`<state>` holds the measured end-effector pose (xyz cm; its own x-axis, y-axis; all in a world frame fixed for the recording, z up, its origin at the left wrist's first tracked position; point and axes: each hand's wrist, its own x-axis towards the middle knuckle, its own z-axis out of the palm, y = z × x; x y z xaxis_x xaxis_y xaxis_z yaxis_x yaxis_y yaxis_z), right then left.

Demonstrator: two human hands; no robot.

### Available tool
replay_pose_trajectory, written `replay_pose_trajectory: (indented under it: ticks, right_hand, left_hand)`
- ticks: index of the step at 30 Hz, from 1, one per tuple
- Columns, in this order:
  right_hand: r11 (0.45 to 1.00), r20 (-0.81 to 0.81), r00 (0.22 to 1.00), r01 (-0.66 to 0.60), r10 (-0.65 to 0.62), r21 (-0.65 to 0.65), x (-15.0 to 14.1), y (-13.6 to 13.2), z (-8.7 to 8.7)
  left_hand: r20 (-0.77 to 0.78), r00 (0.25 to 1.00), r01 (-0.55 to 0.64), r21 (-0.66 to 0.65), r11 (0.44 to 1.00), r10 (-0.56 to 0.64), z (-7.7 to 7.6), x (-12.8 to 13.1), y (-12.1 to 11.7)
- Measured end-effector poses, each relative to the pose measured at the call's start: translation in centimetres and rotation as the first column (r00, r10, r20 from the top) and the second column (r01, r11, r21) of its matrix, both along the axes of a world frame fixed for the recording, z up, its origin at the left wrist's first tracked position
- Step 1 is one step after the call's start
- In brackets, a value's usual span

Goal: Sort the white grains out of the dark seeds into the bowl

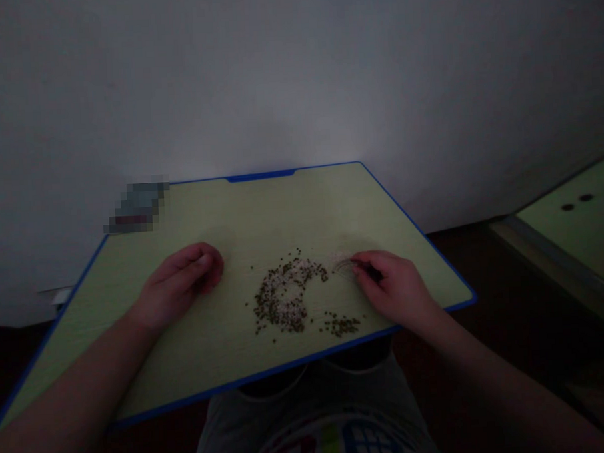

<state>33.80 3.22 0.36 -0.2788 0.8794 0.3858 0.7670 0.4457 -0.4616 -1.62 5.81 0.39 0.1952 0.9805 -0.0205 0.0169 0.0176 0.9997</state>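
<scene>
A loose, crescent-shaped spread of mixed pale grains and dark greenish beans (280, 297) lies in the middle of the tabletop. Nearer the front edge is a smaller cluster of dark beans (342, 325). My right hand (392, 282) is closed in a pinch to the right of both. Beside its fingertips lies a patch of pale grains (341, 259), with blurred, curved streaks there; what the fingers hold is too small and smeared to name. To the left of the spread, my left hand (184, 278) rests on the table, fingers loosely curled, nothing showing in them.
The pale table (301, 213) has a blue rim and stands against a grey wall. A pixelated flat object (137, 207) lies at its far left corner. My lap is below the front edge. A light green panel with dark holes (577, 221) stands at right.
</scene>
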Motion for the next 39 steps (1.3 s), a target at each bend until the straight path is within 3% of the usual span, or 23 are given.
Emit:
replay_pose_trajectory:
  ticks: [7,16,23,31,39]
  right_hand:
    - [0.980,0.013,0.984,-0.175,0.177,-0.095,0.9,-0.2,1.0]
    - [0.981,-0.004,0.983,-0.181,0.181,-0.076,1.1,0.1,0.6]
    - [0.979,-0.033,0.981,-0.194,0.192,-0.066,0.9,-1.3,0.9]
    - [0.995,-0.010,0.996,-0.087,0.086,-0.043,0.7,-0.9,0.2]
    - [0.990,0.009,0.991,-0.132,0.133,-0.054,0.3,-0.8,0.3]
  left_hand:
    - [-0.013,1.000,0.006,0.010,1.000,-0.006,0.1,0.0,-0.1]
    - [-0.022,1.000,-0.004,-0.003,1.000,0.004,0.0,0.0,0.0]
    - [-0.011,1.000,-0.005,-0.019,1.000,0.004,0.2,0.2,-0.1]
    - [-0.029,1.000,-0.009,0.008,1.000,0.009,0.2,0.1,-0.1]
    - [-0.037,0.999,-0.006,-0.007,1.000,0.005,0.1,-0.1,0.0]
